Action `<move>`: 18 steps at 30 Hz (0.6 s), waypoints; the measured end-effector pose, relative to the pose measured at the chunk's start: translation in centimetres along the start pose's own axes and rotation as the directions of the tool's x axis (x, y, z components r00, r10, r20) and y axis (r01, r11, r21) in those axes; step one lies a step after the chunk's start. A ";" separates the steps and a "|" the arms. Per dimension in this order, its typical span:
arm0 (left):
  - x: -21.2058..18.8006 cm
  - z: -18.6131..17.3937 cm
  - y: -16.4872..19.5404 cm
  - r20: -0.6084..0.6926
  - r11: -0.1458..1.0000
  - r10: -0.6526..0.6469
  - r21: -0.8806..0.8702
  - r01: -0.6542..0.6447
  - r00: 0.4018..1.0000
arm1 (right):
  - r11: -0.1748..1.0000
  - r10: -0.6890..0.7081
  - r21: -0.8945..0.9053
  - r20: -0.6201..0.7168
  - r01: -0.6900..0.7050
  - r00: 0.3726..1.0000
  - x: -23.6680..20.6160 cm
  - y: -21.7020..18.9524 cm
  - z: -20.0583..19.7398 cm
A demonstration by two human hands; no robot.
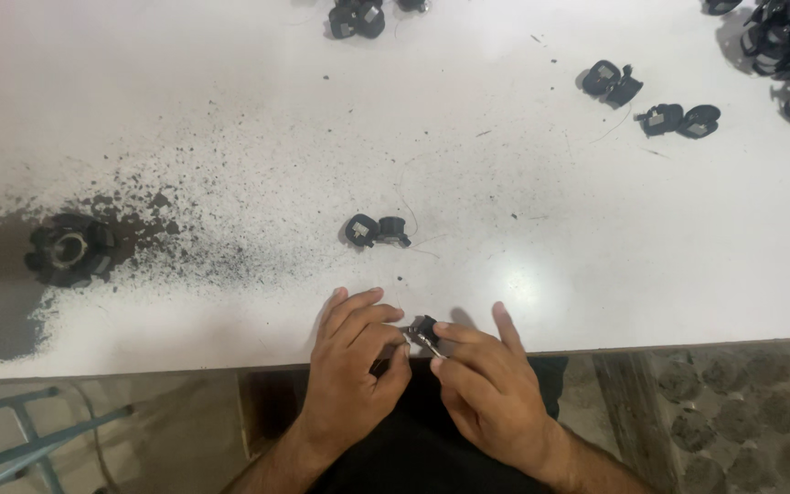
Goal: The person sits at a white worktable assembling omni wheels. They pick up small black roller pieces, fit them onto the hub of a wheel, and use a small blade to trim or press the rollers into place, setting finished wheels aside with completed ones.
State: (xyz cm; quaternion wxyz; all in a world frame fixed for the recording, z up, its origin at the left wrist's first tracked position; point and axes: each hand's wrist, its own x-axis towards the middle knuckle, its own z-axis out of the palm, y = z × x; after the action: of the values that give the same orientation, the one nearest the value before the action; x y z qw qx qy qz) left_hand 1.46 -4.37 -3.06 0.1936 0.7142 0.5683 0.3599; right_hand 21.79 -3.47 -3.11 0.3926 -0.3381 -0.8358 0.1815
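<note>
broadly, the white worktop [596,256] carries black dust and a round black ring part [69,250] at far left. at its near edge the left hand [349,366] and right hand [491,393] meet — fingers pinched narrow on a small black clip [422,331] with a metal tab. it looks light, stiff, hard plastic — best gripped by its sides.
</note>
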 end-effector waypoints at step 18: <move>1.1 -0.1 -1.1 0.012 0.952 0.270 0.147 -0.269 0.963 | 0.960 0.163 -0.228 -0.008 -0.161 0.987 0.7 2.4 0.9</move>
State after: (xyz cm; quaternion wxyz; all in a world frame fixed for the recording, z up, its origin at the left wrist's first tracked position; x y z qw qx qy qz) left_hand 0.78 -3.08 -3.42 0.0874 0.7960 0.4912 0.3429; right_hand 21.75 -1.35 -4.65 0.3307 -0.4471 -0.8227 0.1178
